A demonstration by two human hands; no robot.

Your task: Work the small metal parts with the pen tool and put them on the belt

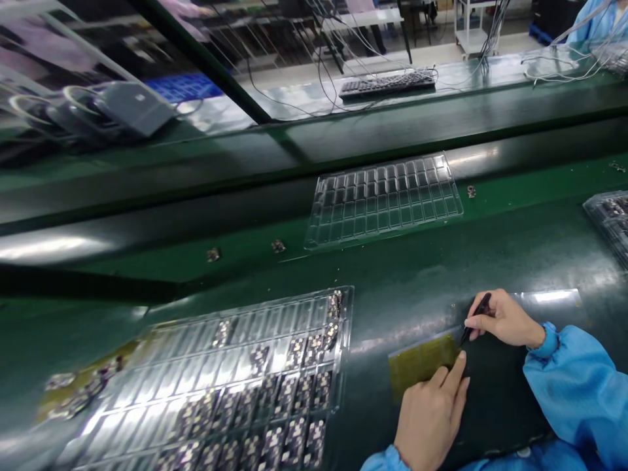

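A translucent yellow film sheet (417,364) lies flat on the green work surface in front of me. My left hand (432,412) rests over its near right part, fingers stretched out, with the index fingertip by the sheet's right edge. Between the thumb and fingers of my right hand (505,319) is a pair of slim black tweezers (479,310). Its tip points down at the sheet's right end, just beyond my left index finger; whether it touches the film I cannot tell. Both arms wear blue sleeves.
Left of my hands lies a clear tray (346,340) partly filled with small electronic parts. An unfilled clear tray (383,196) lies farther back. Another tray (613,219) sits at the right edge. Loose parts (278,246) lie along the green strip. A keyboard (387,85) rests on the rear ledge.
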